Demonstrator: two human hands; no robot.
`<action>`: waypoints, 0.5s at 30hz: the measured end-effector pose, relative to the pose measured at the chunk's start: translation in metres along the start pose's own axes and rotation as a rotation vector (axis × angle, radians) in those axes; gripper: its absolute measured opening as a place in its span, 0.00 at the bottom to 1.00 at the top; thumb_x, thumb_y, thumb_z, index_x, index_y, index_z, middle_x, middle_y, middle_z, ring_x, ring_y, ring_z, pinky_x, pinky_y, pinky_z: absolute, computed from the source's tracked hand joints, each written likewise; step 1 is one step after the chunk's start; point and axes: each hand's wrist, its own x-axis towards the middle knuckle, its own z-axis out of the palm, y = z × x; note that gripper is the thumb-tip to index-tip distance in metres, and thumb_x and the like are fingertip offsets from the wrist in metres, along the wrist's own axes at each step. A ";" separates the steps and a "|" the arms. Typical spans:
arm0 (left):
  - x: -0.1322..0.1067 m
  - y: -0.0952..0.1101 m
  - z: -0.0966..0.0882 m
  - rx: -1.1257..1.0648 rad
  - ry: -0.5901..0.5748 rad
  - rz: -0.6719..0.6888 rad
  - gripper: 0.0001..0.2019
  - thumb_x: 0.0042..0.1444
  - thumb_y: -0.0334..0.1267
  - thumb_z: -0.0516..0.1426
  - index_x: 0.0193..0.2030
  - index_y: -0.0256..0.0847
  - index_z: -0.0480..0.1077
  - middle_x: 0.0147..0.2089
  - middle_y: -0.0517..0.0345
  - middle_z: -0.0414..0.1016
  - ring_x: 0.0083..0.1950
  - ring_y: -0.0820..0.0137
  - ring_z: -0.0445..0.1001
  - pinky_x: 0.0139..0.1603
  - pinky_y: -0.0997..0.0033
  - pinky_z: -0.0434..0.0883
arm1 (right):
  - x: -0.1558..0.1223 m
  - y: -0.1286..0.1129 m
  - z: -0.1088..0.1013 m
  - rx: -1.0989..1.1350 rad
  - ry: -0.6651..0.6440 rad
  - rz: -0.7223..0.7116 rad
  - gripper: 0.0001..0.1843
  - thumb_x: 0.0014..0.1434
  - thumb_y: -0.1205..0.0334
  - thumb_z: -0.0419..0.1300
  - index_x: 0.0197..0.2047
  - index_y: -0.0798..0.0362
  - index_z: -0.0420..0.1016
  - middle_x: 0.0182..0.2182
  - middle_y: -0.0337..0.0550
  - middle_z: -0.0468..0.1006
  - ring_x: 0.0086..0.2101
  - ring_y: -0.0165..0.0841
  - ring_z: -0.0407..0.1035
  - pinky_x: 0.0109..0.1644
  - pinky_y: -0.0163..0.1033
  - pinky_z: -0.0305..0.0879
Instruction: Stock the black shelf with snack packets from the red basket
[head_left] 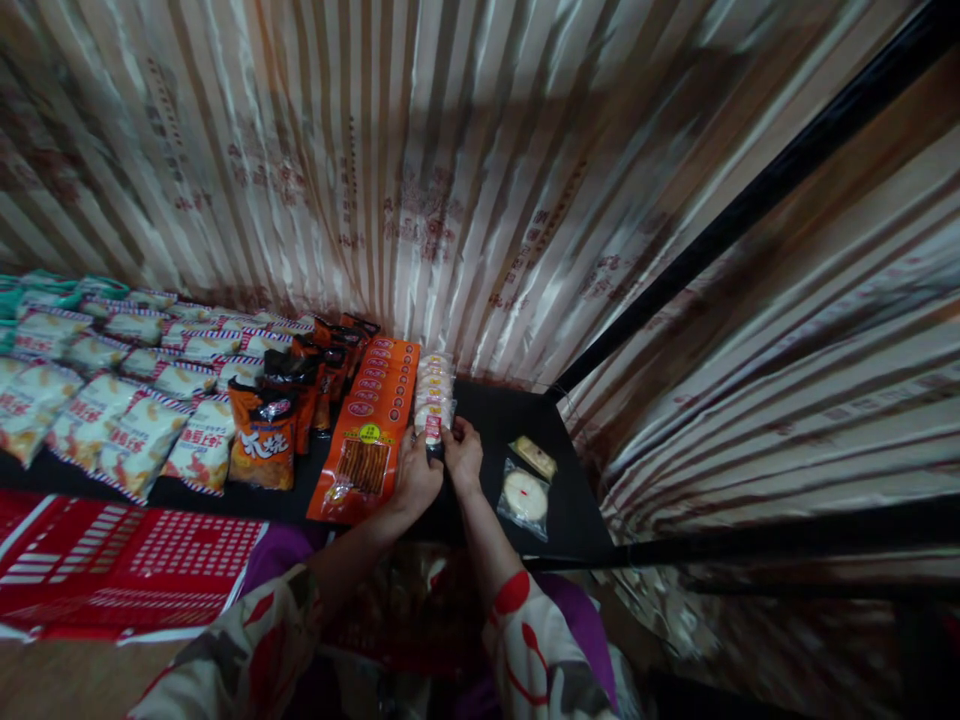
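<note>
My left hand (pixel 420 476) and my right hand (pixel 463 458) meet at the front end of a row of small white snack packets (pixel 435 382). Between my fingers is the front snack packet (pixel 433 428), white with a red label, gripped from both sides. Close by my left hand lie long orange snack packs (pixel 379 400), overlapping, with a brown stick-like snack showing on the front one. To the right of my right hand, a round white cake in a clear wrapper (pixel 525 496) lies on the black shelf (pixel 484 405), below a small yellowish packet (pixel 533 456).
Orange and black snack bags (pixel 262 440) stand left of the orange packs, then rows of white snack bags (pixel 199 445). A red basket (pixel 142 560) sits below the shelf edge. Black poles (pixel 720 225) cross the right side before a striped, printed curtain (pixel 465 180).
</note>
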 end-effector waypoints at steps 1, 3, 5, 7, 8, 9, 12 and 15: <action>-0.002 0.001 -0.002 -0.003 0.002 0.002 0.27 0.46 0.26 0.52 0.56 0.35 0.64 0.60 0.44 0.62 0.62 0.57 0.61 0.60 0.59 0.63 | -0.003 -0.001 -0.002 0.006 0.016 0.008 0.22 0.49 0.56 0.58 0.47 0.58 0.72 0.40 0.51 0.74 0.35 0.34 0.70 0.42 0.38 0.66; -0.007 0.003 -0.005 -0.001 0.001 0.016 0.24 0.47 0.26 0.52 0.54 0.35 0.66 0.59 0.45 0.62 0.61 0.59 0.62 0.61 0.59 0.63 | -0.010 -0.004 -0.007 0.024 0.046 0.021 0.23 0.50 0.56 0.57 0.47 0.59 0.72 0.42 0.53 0.73 0.36 0.34 0.70 0.43 0.38 0.66; -0.015 0.005 -0.008 0.001 -0.004 0.048 0.22 0.47 0.25 0.51 0.51 0.34 0.68 0.57 0.45 0.64 0.60 0.60 0.63 0.61 0.61 0.62 | -0.020 -0.005 -0.013 0.048 0.058 0.023 0.21 0.51 0.57 0.56 0.46 0.59 0.73 0.43 0.54 0.73 0.37 0.35 0.70 0.43 0.38 0.66; -0.025 0.005 -0.010 -0.015 -0.025 0.092 0.20 0.48 0.24 0.49 0.48 0.34 0.69 0.53 0.47 0.68 0.57 0.63 0.65 0.60 0.64 0.63 | -0.032 -0.005 -0.021 0.063 0.055 0.008 0.20 0.52 0.58 0.54 0.45 0.58 0.73 0.42 0.53 0.73 0.38 0.35 0.69 0.45 0.39 0.65; -0.031 0.006 -0.011 -0.032 -0.042 0.110 0.20 0.48 0.24 0.48 0.47 0.35 0.70 0.51 0.49 0.70 0.55 0.65 0.67 0.59 0.65 0.64 | -0.038 -0.005 -0.024 0.065 0.050 -0.007 0.19 0.53 0.58 0.53 0.44 0.58 0.74 0.42 0.52 0.73 0.39 0.35 0.69 0.46 0.39 0.64; -0.037 0.006 -0.011 -0.053 -0.062 0.128 0.19 0.48 0.23 0.48 0.46 0.37 0.70 0.48 0.51 0.72 0.53 0.66 0.68 0.57 0.65 0.65 | -0.045 -0.005 -0.028 0.066 0.047 -0.024 0.19 0.53 0.57 0.52 0.44 0.57 0.74 0.42 0.51 0.74 0.40 0.35 0.69 0.47 0.39 0.64; -0.061 0.004 -0.012 -0.134 -0.122 0.179 0.18 0.49 0.23 0.45 0.42 0.39 0.70 0.42 0.53 0.73 0.47 0.69 0.71 0.52 0.67 0.68 | -0.069 -0.001 -0.040 0.109 0.030 -0.050 0.18 0.55 0.58 0.49 0.43 0.55 0.74 0.41 0.50 0.74 0.41 0.34 0.69 0.48 0.40 0.64; -0.091 0.000 -0.013 -0.193 -0.191 0.256 0.17 0.49 0.23 0.45 0.39 0.40 0.69 0.40 0.54 0.73 0.44 0.70 0.71 0.48 0.69 0.69 | -0.100 0.009 -0.053 0.212 0.015 -0.022 0.17 0.56 0.59 0.47 0.41 0.54 0.74 0.39 0.47 0.75 0.37 0.33 0.70 0.41 0.38 0.67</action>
